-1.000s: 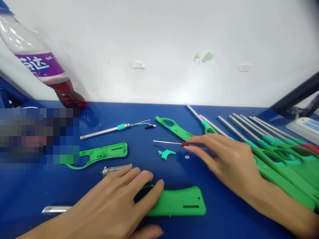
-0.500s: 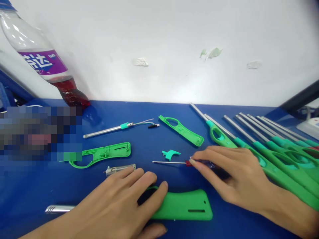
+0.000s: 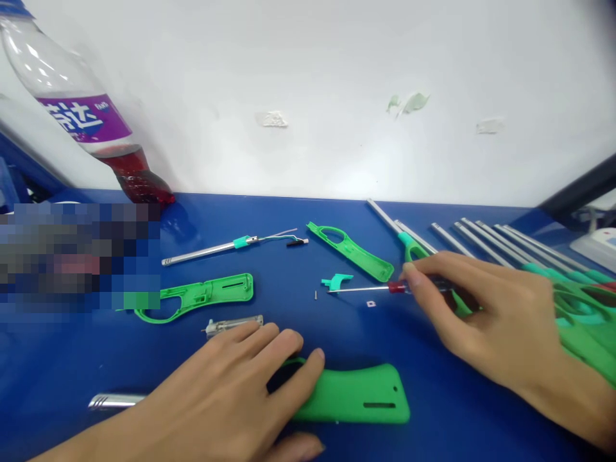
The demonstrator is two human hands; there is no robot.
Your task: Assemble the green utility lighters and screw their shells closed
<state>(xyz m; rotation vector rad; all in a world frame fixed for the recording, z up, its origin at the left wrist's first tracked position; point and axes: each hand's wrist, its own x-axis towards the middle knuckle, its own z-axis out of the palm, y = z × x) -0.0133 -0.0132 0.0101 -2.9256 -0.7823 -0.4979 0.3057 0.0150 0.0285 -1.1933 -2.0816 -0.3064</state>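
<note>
My left hand (image 3: 240,391) lies over a green long-necked lighter (image 3: 356,394), gripping its handle against the table; the metal tube pokes out left of the wrist. In my right hand (image 3: 481,314) is a thin screwdriver (image 3: 397,287), its red collar showing past my thumb and index finger. The screwdriver's shaft points left, with its tip at the lower edge of a teal trigger (image 3: 339,282). A small screw (image 3: 316,295) stands out just left of the tip, and a tiny pale square piece (image 3: 371,303) lies below the shaft.
Two opened green shell halves (image 3: 231,289) lie farther back, with a metal lighter tube (image 3: 206,250) trailing wires. A clear fuel tank (image 3: 235,324) sits beyond my left fingers. Several whole lighters (image 3: 584,314) are lined up at right; a soda bottle (image 3: 86,119) stands back left.
My right hand has moved up and right with the screwdriver. The trigger has shifted slightly right and up; the screw and square piece now show. My left hand stays put.
</note>
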